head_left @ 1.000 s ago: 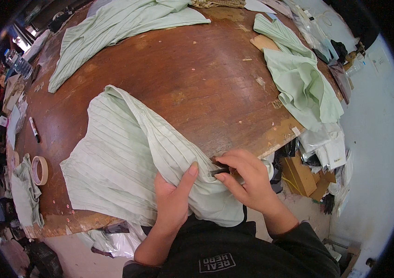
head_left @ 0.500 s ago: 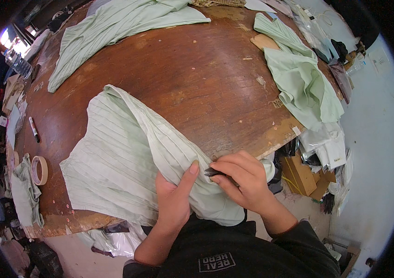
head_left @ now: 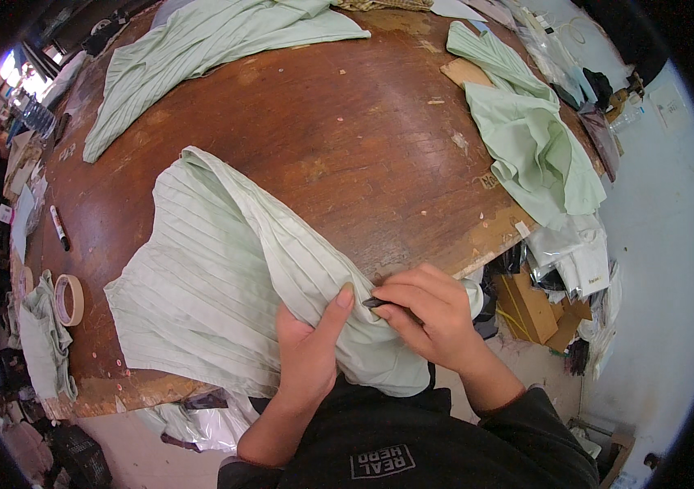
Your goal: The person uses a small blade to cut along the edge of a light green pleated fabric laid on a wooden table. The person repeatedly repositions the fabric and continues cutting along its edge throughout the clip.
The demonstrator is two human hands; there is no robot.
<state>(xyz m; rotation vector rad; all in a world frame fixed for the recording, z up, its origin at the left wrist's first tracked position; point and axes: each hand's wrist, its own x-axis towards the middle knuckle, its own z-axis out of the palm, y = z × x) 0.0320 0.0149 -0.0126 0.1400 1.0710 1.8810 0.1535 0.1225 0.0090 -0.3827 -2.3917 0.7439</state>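
We had the cloth [head_left: 200,273] at the near side of the table [head_left: 298,122], its long axis running left to right and past the near edge, its pleats slanting from upper left to lower right. Our left hand [head_left: 310,350] was closed on it, thumb on top pointing up and rightward, fingers hidden underneath. Our right hand [head_left: 435,322] was drawn nearly closed, thumb and fingers pinching a black tool [head_left: 375,302] that pointed left toward the other thumb, touching the cloth or just above, we couldn't tell which.
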